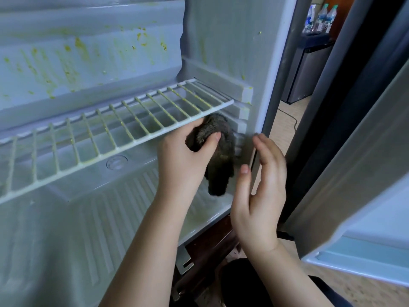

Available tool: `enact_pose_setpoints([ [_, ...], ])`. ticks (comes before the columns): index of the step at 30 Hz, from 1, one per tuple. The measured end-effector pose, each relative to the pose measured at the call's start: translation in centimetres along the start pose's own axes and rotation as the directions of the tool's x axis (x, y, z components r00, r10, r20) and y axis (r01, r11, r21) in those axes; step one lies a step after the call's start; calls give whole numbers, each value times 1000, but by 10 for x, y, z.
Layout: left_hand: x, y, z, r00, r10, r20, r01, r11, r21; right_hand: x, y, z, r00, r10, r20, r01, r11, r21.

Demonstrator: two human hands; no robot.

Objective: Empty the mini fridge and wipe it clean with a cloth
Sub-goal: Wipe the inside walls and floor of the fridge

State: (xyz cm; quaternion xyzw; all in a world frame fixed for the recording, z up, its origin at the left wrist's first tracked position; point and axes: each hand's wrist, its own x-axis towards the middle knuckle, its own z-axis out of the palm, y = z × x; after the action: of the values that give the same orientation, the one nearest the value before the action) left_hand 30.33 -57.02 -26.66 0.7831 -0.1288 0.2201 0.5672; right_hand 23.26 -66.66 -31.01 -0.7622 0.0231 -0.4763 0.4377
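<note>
Mini fridge (66, 218) interior empty; yellow-green smears on back wall and white wire shelf (110, 129). Left hand (183, 158) grips dark, fuzzy cloth (219, 156) bunched just under shelf's right end. Right hand (259, 196) open, beside cloth, holding nothing.

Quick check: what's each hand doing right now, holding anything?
Left hand: closed on the dark cloth, just under the wire shelf.
Right hand: open, holding nothing, beside the cloth.

2 bare forearms, no sleeves; dark clothing (243, 282) below.
</note>
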Motion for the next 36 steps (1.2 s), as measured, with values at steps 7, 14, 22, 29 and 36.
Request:
enact_pose_setpoints([
  [7, -8, 11, 32, 946, 320, -46, -314, 943, 112, 1, 11, 1, 994, 58, 89, -54, 997, -46],
  [14, -18, 4, 30, 929, 345, 130, -353, 935, 40, 0, 11, 0, 992, 97, 80, -97, 995, -1],
  [22, -26, -10, 31, 972, 220, 83, -228, 968, 100, 2, 11, 0, 992, 91, 82, -92, 996, 11],
  [29, -17, -5, 35, 969, 243, -51, -229, 953, 201, 2, 12, -5, 986, 89, 138, -90, 996, 7],
  [36, -23, -12, 29, 922, 371, 112, -388, 878, 281, 4, 9, -3, 988, 108, 110, -112, 993, 27],
])
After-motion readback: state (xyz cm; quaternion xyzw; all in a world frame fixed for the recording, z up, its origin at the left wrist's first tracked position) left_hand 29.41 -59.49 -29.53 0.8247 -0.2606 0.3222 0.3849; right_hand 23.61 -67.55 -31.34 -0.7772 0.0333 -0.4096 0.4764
